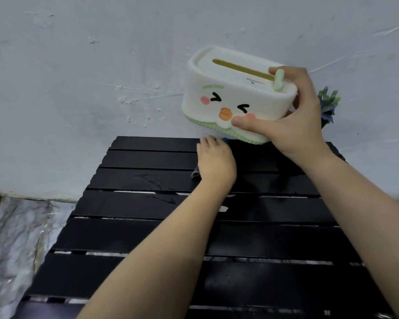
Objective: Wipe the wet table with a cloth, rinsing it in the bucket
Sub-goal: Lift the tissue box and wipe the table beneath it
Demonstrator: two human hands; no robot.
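Observation:
A black slatted table (148, 229) fills the lower view, with water streaks on its far slats. My left hand (215, 161) presses flat on a bluish cloth (195, 174) near the table's far edge; only a small corner of the cloth shows at the hand's left side. My right hand (293, 120) grips a white tissue box (228, 93) with a cartoon face and green base, holding it tilted and lifted above the table's far edge. The bucket is out of sight.
A rough white wall (101, 77) stands directly behind the table. A small plant with purple and green leaves (328, 104) sits behind my right hand. Marble-patterned floor (12, 238) lies to the left of the table.

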